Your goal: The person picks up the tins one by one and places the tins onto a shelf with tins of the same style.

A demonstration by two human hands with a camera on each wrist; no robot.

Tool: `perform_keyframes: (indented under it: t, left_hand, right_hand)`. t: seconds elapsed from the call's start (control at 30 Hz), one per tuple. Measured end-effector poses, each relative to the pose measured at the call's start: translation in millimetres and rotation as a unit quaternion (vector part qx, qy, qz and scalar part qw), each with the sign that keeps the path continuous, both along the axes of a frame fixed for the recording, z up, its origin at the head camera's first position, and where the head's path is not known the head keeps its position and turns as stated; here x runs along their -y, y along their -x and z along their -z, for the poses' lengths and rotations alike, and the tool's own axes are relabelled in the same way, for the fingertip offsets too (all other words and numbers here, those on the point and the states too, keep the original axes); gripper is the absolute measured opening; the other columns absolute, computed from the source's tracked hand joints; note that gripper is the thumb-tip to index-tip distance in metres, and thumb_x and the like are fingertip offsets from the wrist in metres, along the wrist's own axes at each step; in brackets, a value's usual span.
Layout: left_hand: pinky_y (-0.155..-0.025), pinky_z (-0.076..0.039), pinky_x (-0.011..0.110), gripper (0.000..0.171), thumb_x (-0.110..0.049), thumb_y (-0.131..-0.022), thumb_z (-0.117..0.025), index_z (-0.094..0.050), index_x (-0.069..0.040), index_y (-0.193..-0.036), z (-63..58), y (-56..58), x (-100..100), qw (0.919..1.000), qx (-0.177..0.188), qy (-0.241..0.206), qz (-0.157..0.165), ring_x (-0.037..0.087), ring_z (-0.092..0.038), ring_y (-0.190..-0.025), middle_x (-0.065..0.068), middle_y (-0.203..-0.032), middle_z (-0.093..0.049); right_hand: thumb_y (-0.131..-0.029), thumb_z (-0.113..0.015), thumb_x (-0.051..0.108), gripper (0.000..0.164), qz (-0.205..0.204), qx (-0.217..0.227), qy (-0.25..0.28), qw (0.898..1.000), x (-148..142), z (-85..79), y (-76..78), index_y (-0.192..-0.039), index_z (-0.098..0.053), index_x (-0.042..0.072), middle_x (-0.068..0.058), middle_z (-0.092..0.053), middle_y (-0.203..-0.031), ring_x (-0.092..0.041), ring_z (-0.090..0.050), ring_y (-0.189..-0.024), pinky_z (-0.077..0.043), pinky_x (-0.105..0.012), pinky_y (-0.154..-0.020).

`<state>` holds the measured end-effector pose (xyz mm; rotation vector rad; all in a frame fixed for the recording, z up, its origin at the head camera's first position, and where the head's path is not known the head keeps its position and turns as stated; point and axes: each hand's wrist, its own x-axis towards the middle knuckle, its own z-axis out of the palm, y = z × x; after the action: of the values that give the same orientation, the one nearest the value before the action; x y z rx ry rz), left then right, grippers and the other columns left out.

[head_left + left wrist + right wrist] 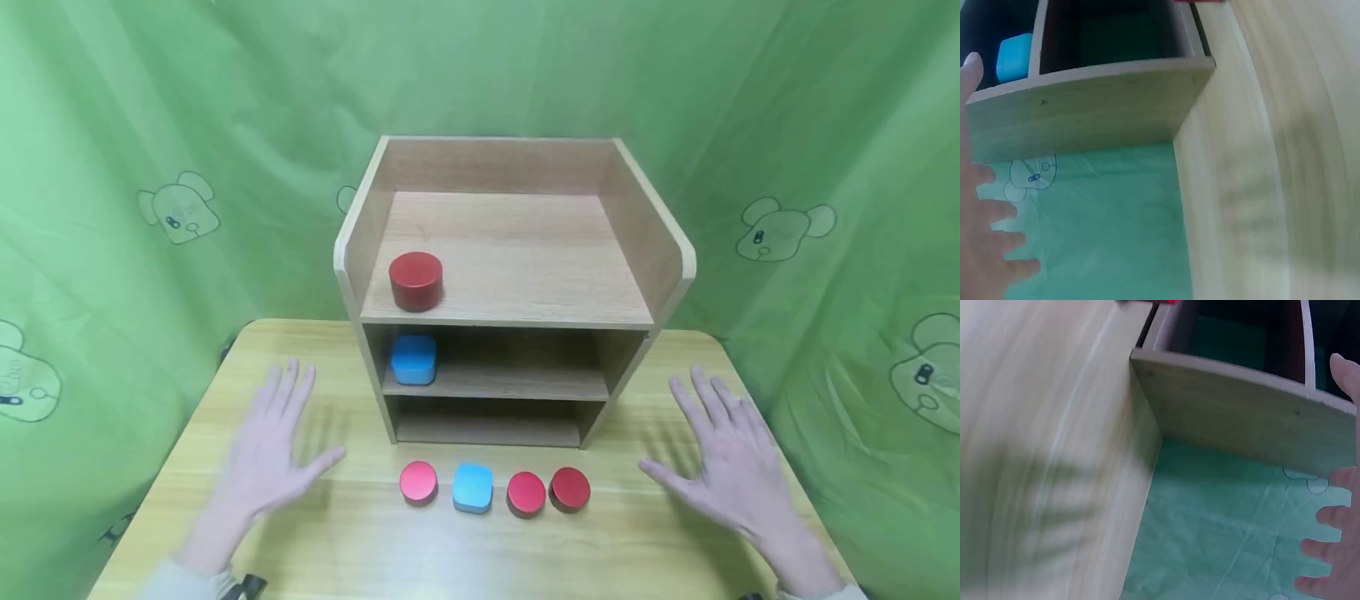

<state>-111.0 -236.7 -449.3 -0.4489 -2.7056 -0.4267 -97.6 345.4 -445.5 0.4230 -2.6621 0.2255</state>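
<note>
Got a bare left hand (262, 462) lower left and bare right hand (735, 467) lower right, both with fingers spread wide — plus three red round blocks (527, 493) and one blue rounded-square block (472, 487) lined up lower centre, below a light wooden shelf (517, 242).

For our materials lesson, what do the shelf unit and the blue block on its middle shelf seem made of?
Shelf unit: probably wood or wood-effect board, matt; pale grain shows. Blue block: perhaps plastic or painted metal, satin-looking; smooth, even colour, no visible grain.
</note>
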Motion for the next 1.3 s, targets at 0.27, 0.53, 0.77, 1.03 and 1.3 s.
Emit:
perform_keyframes:
  t: [0.27, 0.53, 0.77, 1.03, 1.3]
  left_hand:
    - [-0.125, -0.032, 0.073, 0.092, -0.038, -0.099, -0.072, -0.018, -0.018, -0.17, 2.7, 0.8, -16.3, 0.9731, 0.102, -0.205, -0.027, 0.049, -0.033, -0.155, 0.015, -0.175, -0.025]
    - [-0.121, -0.042, 0.013, 0.072, -0.003, -0.097, -0.073, -0.039, -0.003, -0.16, 8.2, 11.6, -36.0, 0.9208, 0.032, -0.386, 0.043, 0.024, -0.053, -0.146, 0.021, -0.162, -0.048]
    - [-0.115, -0.049, 0.016, 0.065, 0.007, -0.096, -0.068, -0.045, -0.001, -0.156, 8.9, 21.4, -53.8, 0.8863, 0.018, -0.452, 0.098, 0.006, -0.059, -0.137, 0.028, -0.152, -0.055]
    - [-0.112, -0.054, 0.018, 0.067, 0.003, -0.094, -0.073, -0.046, -0.002, -0.155, 5.2, 27.2, -70.5, 0.8764, 0.058, -0.472, 0.075, 0.01, -0.062, -0.132, 0.022, -0.149, -0.059]
    - [-0.104, -0.059, 0.018, 0.061, 0.011, -0.092, -0.071, -0.052, 0.002, -0.149, 4.1, 33.3, -82.6, 0.8477, 0.035, -0.525, 0.068, -0.002, -0.063, -0.122, 0.013, -0.139, -0.065]
  right_hand:
    - [-0.068, -0.088, 0.06, 0.116, -0.021, 0.01, 0.03, 0.999, 16.3, 5.7, -10.0, -0.164, -0.038, 0.017, -0.017, -0.047, -0.164, -0.047, -0.053, -0.141, -0.047, -0.067, -0.11]
    - [-0.066, -0.091, 0.057, 0.11, -0.054, 0.02, 0.057, 0.997, 33.7, 23.4, -17.8, -0.16, -0.046, 0.02, -0.019, -0.063, -0.147, -0.044, -0.063, -0.128, -0.054, -0.068, -0.096]
    - [-0.07, -0.091, 0.053, 0.098, -0.086, 0.031, 0.056, 0.994, 50.0, 40.7, -19.0, -0.154, -0.054, 0.017, -0.013, -0.068, -0.142, -0.038, -0.066, -0.124, -0.059, -0.064, -0.095]
    - [-0.074, -0.09, 0.052, 0.093, -0.103, 0.061, 0.061, 0.991, 66.7, 55.9, -20.1, -0.153, -0.054, 0.019, -0.005, -0.069, -0.138, -0.028, -0.068, -0.122, -0.065, -0.057, -0.089]
    - [-0.08, -0.088, 0.05, 0.078, -0.12, 0.092, 0.062, 0.987, 74.9, 67.8, -16.4, -0.144, -0.062, 0.015, -0.008, -0.07, -0.14, -0.033, -0.068, -0.125, -0.064, -0.063, -0.093]
